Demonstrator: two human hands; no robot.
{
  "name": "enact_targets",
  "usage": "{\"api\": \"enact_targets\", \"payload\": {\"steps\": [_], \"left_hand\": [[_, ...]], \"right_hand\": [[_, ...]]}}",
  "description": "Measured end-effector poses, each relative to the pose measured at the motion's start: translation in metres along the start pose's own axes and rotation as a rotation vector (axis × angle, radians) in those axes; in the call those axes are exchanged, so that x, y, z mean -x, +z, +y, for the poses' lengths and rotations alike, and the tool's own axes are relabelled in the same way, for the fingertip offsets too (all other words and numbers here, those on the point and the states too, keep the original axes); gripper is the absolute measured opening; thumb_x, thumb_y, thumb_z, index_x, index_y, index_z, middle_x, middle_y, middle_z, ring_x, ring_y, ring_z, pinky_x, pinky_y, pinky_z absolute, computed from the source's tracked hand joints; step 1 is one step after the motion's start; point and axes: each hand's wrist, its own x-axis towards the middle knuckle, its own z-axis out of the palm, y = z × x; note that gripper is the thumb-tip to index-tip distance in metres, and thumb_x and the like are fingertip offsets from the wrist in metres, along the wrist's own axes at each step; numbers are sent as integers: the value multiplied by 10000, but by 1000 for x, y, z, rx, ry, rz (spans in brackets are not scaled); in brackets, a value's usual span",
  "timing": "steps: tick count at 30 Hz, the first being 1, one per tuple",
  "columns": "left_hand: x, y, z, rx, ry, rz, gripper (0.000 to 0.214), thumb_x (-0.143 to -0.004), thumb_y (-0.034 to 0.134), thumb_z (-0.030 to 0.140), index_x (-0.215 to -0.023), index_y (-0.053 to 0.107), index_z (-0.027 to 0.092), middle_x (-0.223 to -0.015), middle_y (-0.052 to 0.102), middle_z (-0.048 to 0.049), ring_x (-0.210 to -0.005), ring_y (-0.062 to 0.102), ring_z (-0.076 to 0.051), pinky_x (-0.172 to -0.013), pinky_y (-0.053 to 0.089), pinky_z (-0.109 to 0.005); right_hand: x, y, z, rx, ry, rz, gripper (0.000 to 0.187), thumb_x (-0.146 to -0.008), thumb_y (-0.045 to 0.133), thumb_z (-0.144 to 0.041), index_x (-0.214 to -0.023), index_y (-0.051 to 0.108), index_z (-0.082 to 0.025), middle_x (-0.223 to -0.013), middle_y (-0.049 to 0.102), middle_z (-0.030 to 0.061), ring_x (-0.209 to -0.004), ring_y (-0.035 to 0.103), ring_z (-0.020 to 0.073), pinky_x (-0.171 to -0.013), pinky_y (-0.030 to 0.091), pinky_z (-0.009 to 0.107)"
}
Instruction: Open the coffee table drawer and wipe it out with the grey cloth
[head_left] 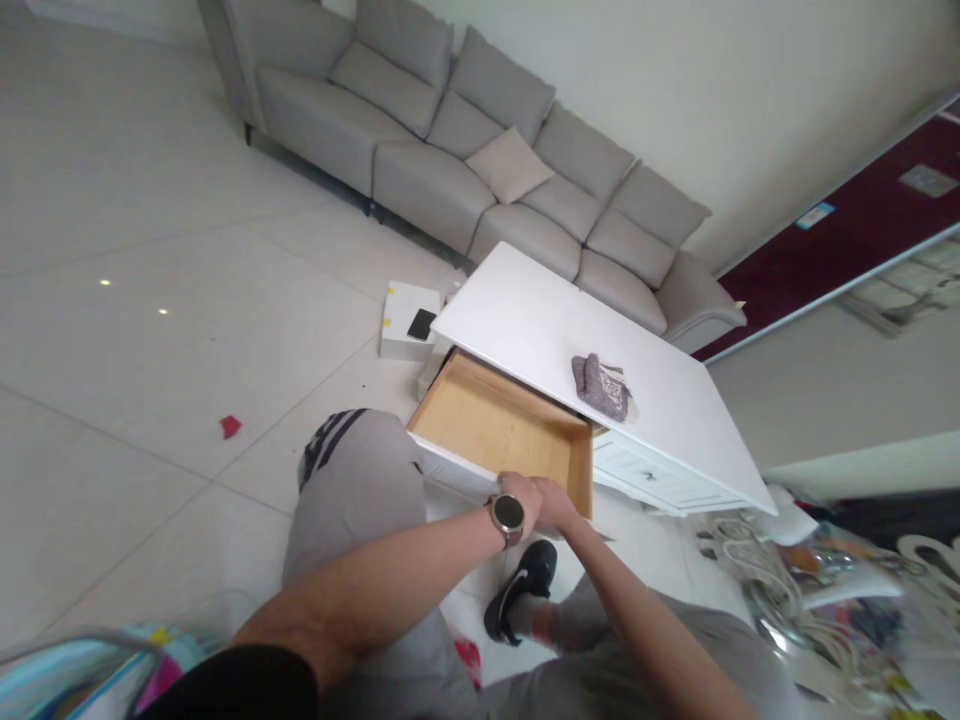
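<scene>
A white coffee table (525, 300) stands before me with a drawer (495, 410) pulled out; its pale wooden inside is bare. At the drawer's white front, my left hand (523, 496), with a round watch (509, 513) on its wrist, is closed on the upper edge. Right beside it, my right hand (553, 503) is closed on the same front, touching the left one. Most of the fingertips are hidden behind the hands. A folded grey patterned cloth (602, 388) lies on the tabletop near the drawer.
A grey sofa (427, 190) with a beige cushion (510, 165) runs behind the table. By its left end sits a white box (401, 345) with a black phone-like item (422, 324) on it. A red scrap (230, 427) lies on the floor; clutter (825, 590) fills the right.
</scene>
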Motion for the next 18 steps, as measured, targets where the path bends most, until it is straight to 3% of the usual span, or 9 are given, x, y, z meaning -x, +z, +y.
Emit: {"api": "enact_targets", "payload": {"steps": [3,4,7,9,11,14,16,18], "left_hand": [[-4,-1,12,-46,-30,-25,324,-955,541,69,-1202,751,71,-1134,750,-227,-1124,682,-357,-953,486,-488],[-6,-1,15,-55,-36,-32,326,-952,540,65,-1197,755,69,-1136,749,-230,-1122,680,-365,-959,480,-501],[-9,1,23,-70,-29,-49,336,-935,581,86,-1224,749,61,-1174,731,-250,-1133,668,-386,-980,464,-528],[-10,4,25,-62,-22,-51,350,-934,600,113,-1250,739,58,-1187,723,-257,-1144,661,-388,-993,453,-520],[-10,8,24,-40,-36,-30,347,-951,573,117,-1250,738,61,-1152,729,-247,-1137,666,-371,-998,444,-497],[-8,14,25,-40,-72,2,360,-966,497,75,-1231,740,60,-1078,737,-229,-1108,679,-351,-977,445,-477],[-6,17,27,-93,-82,15,377,-963,468,57,-1233,731,58,-1060,737,-223,-1098,681,-354,-960,452,-486],[-5,18,29,-156,-76,31,387,-967,451,55,-1240,725,71,-1051,740,-210,-1085,687,-349,-955,460,-495]], "right_hand": [[-14,-26,45,-367,-140,-166,239,-816,723,-335,-979,782,-171,-979,797,85,-924,739,233,-815,545,282],[-21,-40,65,-470,-126,-145,242,-799,724,-344,-949,777,-161,-957,792,88,-906,734,233,-824,555,303],[-43,-92,130,-492,14,350,455,-783,731,-419,-1159,726,-162,-1193,729,132,-1099,676,263,-965,535,384],[-59,-123,167,-319,83,507,591,-768,748,-465,-1278,676,-174,-1360,637,156,-1281,569,307,-1103,449,453],[-76,-142,192,-149,246,539,836,-721,789,-539,-1453,558,-208,-1554,465,174,-1440,396,383,-1169,359,540],[-101,-146,202,-89,524,460,998,-767,722,-627,-1606,348,-237,-1644,319,192,-1477,305,448,-1141,351,621],[-115,-140,196,-100,625,454,866,-860,607,-619,-1596,360,-234,-1587,391,204,-1414,385,453,-1089,386,643],[-125,-134,186,-67,639,521,678,-921,520,-551,-1513,469,-225,-1488,486,203,-1331,457,436,-1028,429,623]]}}
